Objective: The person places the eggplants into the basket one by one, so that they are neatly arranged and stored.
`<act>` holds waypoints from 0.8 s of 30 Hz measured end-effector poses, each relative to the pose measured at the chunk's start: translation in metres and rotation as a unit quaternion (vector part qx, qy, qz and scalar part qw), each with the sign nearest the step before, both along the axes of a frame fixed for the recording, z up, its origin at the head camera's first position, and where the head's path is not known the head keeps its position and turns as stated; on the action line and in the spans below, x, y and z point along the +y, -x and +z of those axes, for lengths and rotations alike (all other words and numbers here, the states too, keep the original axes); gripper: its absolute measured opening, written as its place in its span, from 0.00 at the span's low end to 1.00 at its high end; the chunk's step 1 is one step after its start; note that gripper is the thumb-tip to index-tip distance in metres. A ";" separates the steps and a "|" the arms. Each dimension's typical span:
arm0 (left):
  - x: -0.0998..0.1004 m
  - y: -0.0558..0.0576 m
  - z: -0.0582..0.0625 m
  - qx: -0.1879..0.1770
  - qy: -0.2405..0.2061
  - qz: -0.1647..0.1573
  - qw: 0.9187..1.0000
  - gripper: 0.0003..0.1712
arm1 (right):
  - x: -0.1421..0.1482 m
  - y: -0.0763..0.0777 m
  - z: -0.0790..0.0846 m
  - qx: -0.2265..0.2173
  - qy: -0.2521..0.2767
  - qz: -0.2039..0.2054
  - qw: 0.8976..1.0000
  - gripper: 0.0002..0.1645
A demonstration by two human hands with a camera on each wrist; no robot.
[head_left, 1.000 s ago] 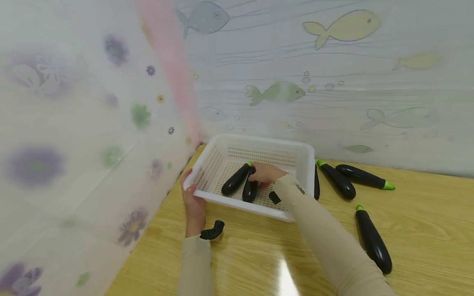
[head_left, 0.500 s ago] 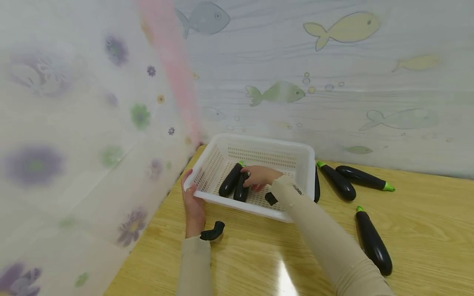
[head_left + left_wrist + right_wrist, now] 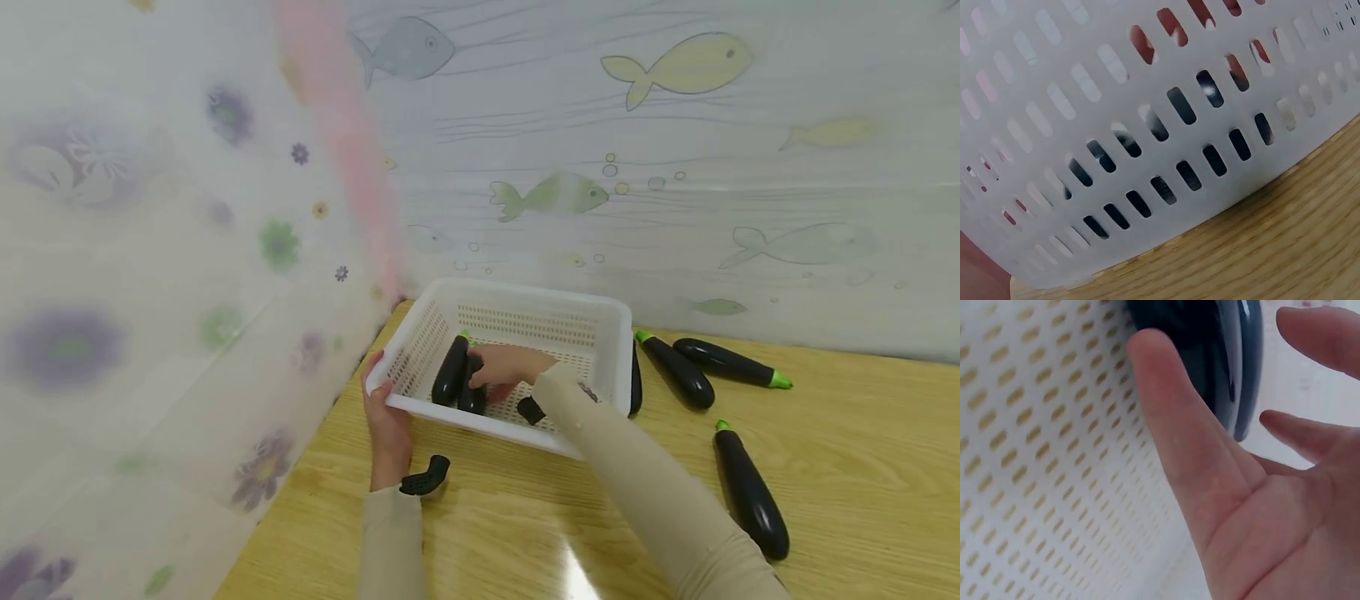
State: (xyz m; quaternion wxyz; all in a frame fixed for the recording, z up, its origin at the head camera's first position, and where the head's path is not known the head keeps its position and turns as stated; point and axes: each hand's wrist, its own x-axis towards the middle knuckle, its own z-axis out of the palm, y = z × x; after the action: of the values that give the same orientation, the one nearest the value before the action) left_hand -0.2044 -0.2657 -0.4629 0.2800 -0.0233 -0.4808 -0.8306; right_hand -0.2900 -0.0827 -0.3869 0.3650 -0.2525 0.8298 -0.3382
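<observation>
My left hand [image 3: 387,423] grips the white plastic basket [image 3: 480,423] at its front-left corner, thumb over the rim and fingers along the outside. Inside the basket, two dark eggplants with green stems lie side by side near the left end: a left eggplant [image 3: 450,372] and a right eggplant [image 3: 472,394]. My right hand [image 3: 510,367] reaches in and touches the right one. In the right wrist view, this hand's fingers [image 3: 1169,394] are spread and fairly straight, the nearest against the dark eggplant skin [image 3: 1213,356]. The slotted basket wall [image 3: 1147,144] fills most of the left wrist view.
On the wooden table [image 3: 862,467], an eggplant [image 3: 677,371] and another eggplant [image 3: 727,361] lie right of the basket. A third eggplant [image 3: 752,496] lies nearer the front, and one more [image 3: 636,385] is partly hidden behind the basket's right wall. Patterned sheets hang behind and at left.
My right hand has moved left inside the basket, and both eggplants there have shifted left and now lie closer together. My left hand has stayed on the basket corner. The head view has shifted slightly.
</observation>
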 end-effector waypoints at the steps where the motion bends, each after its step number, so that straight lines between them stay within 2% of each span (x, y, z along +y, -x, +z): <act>1: 0.000 0.000 -0.001 -0.001 0.001 -0.002 1.000 0.31 | -0.001 -0.002 0.000 -0.003 0.003 0.002 1.000 0.41; 2: 0.000 -0.001 -0.002 -0.002 0.002 -0.004 1.000 0.31 | -0.001 -0.004 0.000 0.002 0.001 0.007 1.000 0.40; 9: -0.002 -0.008 -0.009 -0.009 0.006 0.002 1.000 0.30 | 0.001 -0.019 -0.004 -0.041 0.027 0.002 0.999 0.34; 16: -0.001 -0.006 -0.003 -0.005 -0.005 0.005 1.000 0.30 | 0.008 -0.017 0.004 -0.038 0.037 0.022 0.998 0.24; 20: 0.003 -0.004 0.000 -0.010 -0.003 0.006 1.000 0.29 | 0.016 -0.017 0.011 -0.036 0.036 0.031 0.998 0.23; 24: 0.005 -0.004 -0.001 -0.009 -0.005 0.008 1.000 0.30 | 0.020 -0.018 0.011 -0.052 0.021 0.060 0.997 0.25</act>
State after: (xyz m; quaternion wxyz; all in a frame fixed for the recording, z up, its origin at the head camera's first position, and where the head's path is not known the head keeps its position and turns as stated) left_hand -0.2009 -0.2608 -0.4638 0.2823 -0.0103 -0.4791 -0.8310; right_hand -0.2720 -0.0630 -0.3763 0.4222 -0.2913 0.7858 -0.3456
